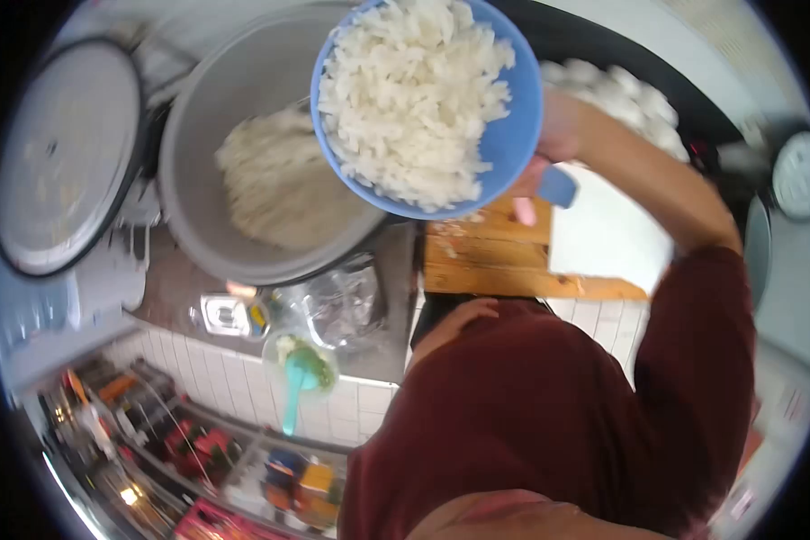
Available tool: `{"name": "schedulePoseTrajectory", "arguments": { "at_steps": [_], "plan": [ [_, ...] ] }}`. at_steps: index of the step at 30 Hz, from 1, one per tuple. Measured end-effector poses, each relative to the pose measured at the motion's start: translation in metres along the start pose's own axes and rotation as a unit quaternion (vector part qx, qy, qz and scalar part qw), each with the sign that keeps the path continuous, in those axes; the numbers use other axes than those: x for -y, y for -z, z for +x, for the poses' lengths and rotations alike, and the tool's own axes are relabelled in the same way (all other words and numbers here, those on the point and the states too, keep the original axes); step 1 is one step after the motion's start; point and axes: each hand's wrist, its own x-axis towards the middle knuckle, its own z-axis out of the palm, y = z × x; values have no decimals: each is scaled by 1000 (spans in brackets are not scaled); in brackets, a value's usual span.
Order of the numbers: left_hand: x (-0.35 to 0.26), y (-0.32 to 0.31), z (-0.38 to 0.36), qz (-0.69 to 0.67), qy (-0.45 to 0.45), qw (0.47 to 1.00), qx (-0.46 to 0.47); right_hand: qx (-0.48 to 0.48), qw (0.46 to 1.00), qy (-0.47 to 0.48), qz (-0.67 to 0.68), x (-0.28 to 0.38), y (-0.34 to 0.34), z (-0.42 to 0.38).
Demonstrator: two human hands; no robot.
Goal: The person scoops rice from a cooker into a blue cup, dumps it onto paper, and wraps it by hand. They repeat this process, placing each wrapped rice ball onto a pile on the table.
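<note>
A blue bowl (518, 108) heaped with cooked white rice (414, 99) is held up close to the camera in my right hand (549, 144). Its fingers wrap the bowl's right side, partly hidden behind it, and a blue tab (558, 185) sticks out beside them. Behind and left of the bowl stands a large grey pot (189, 153) with more rice (279, 184) inside. My left hand (463, 322) is low against the left side of my body, its fingers too indistinct to show their pose.
A round lid (67, 162) stands tilted at left. Clear plastic wrap (342, 301) and a small container with a teal spoon (294, 391) sit before the pot. A white sheet (603, 225) lies on the wooden table (486, 256). Pale rounded lumps (625, 99) are behind my right arm.
</note>
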Motion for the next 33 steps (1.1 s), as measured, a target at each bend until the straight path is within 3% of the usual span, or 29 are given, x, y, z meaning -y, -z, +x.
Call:
{"name": "schedulePoseTrajectory", "arguments": {
  "at_steps": [1,3,4,5,7,9,11,13,15,16,17,18,19,23,25,28,29,32,33],
  "plan": [
    [-9,0,15,4,-23,999,45,-19,996,70,-53,-15,-6,-26],
    [-29,-4,42,9,-59,988,142,-63,991,118,25,-73,5,-79],
    [-39,-7,56,9,-75,979,192,-200,961,181,62,-106,4,-104],
    [-50,-11,70,13,-86,971,223,-326,910,236,97,-138,6,-124],
    [-71,-15,90,19,-90,961,260,-414,830,297,226,-203,18,-174],
    [-94,-25,105,-36,-43,976,211,-472,730,384,312,-267,23,-222],
    [-117,-65,138,-231,85,963,109,-570,660,423,247,-313,27,-269],
    [-140,-99,180,-42,-34,994,98,-737,536,402,89,-313,22,-292],
    [-114,-132,239,153,-161,973,64,-741,554,379,20,-333,57,-310],
    [-111,-141,260,158,-155,973,62,-815,486,280,-149,-339,81,-302],
    [-108,-149,280,284,-150,946,39,-849,393,169,-311,-347,107,-290],
    [-104,-157,294,404,-145,903,17,-824,439,16,-358,-364,145,-271],
    [-96,-164,305,403,-144,904,15,-775,469,-140,-399,-378,176,-264],
    [-70,-164,317,483,-59,872,48,-691,510,-170,-483,-384,204,-290],
    [-65,-166,317,477,-127,870,7,-742,482,-135,-445,-389,206,-277],
    [-66,-166,317,494,-105,863,21,-673,499,-121,-533,-420,210,-279],
    [-68,-167,318,493,-99,864,27,-655,526,-164,-516,-397,206,-296],
    [-70,-166,313,500,-118,858,16,-720,517,-146,-438,-386,204,-283],
    [-70,-166,315,497,-115,860,16,-692,526,-128,-478,-394,197,-278]
  ]
}}
